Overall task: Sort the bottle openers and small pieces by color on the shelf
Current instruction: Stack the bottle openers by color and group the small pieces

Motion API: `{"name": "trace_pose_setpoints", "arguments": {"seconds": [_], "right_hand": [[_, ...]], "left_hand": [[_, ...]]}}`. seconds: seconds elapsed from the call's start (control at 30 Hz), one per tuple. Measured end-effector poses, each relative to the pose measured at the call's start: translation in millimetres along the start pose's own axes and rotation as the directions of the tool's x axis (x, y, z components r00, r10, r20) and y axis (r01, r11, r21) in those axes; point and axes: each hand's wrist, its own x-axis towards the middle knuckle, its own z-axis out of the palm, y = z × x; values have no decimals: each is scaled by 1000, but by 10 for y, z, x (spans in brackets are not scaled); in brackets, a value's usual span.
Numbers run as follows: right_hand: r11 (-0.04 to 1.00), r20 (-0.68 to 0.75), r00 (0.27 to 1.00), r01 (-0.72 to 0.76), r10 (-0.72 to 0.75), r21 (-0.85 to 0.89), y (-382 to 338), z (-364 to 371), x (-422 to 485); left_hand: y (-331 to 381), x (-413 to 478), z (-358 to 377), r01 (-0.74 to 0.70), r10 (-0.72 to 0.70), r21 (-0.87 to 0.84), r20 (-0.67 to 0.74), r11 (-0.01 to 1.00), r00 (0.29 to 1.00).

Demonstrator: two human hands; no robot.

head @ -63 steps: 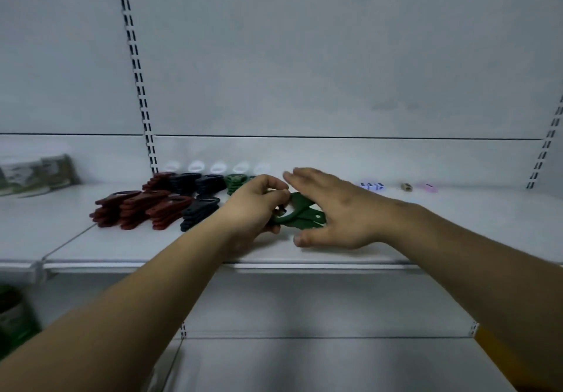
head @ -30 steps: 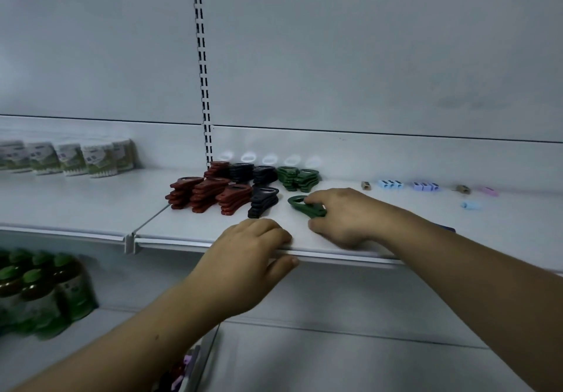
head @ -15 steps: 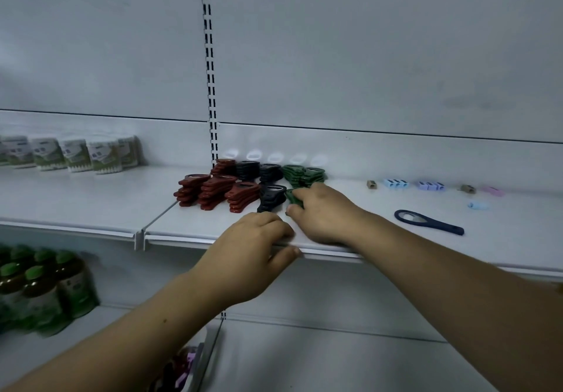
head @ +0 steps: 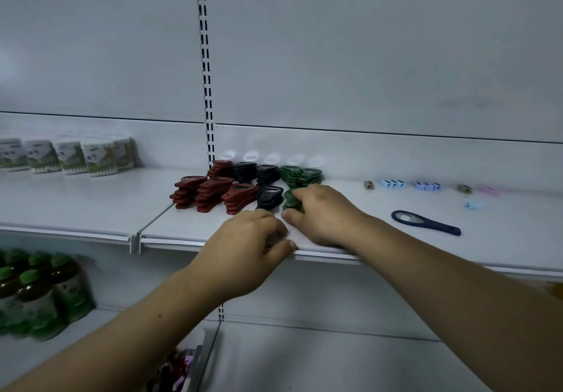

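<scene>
Grips green openers (head: 291, 202) in right hand (head: 320, 214), mostly hiding them; long axis front-to-back. Rests left hand (head: 243, 248), loosely curled, on shelf (head: 189, 224) edge.

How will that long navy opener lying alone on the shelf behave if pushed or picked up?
Probably slides, not rolls: the navy opener lies flat on the smooth white shelf. Likely stiff, since its slim handle runs straight. Lying so low, it may be awkward to pinch.
</scene>
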Motion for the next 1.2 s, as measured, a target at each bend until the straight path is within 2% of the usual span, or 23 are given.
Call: {"name": "trace_pose_setpoints", "arguments": {"seconds": [0.1,0.3,0.43,0.57,0.67,0.77,0.9,0.97,1.07,1.2], "right_hand": [[999,8,999,-41,41,20,103,-120,-81],[966,47,968,-239,245,-97,397,-285,-226],[963,5,965,-261,262,-72,429,-325,-315],[985,-35,986,-167,165,-33,218,-284,-455],[998,-37,998,-54,53,-16,30,-199,-607],[997,-9,997,70,-70,32,-162,-78,-835],[969,-32,974,225,-222,107,-425,115,-1250],[958,49,962,263,-270,116,-553,289,-1426],[947,189,930,295,-315,128,-728,627,-1539],[952,321,897,270,-303,144,-943,1126,-1422]], "left_hand": [[-40,-6,-11,2,-2,27,-6,1000,1000],[-93,-27,1,-47,46,78,21,996,999],[-89,-49,-29,-72,68,79,51,994,996],[-23,-263,-109,-27,27,24,22,999,999],[20,-634,-191,32,-32,73,4,997,999],[49,-1108,-223,201,-201,103,-4,974,980],[-36,-1659,-33,368,-383,139,99,919,919],[-113,-1921,110,436,-456,147,152,888,877],[-237,-2240,284,482,-495,118,257,868,830],[-503,-2468,404,561,-580,155,294,813,760]]}}
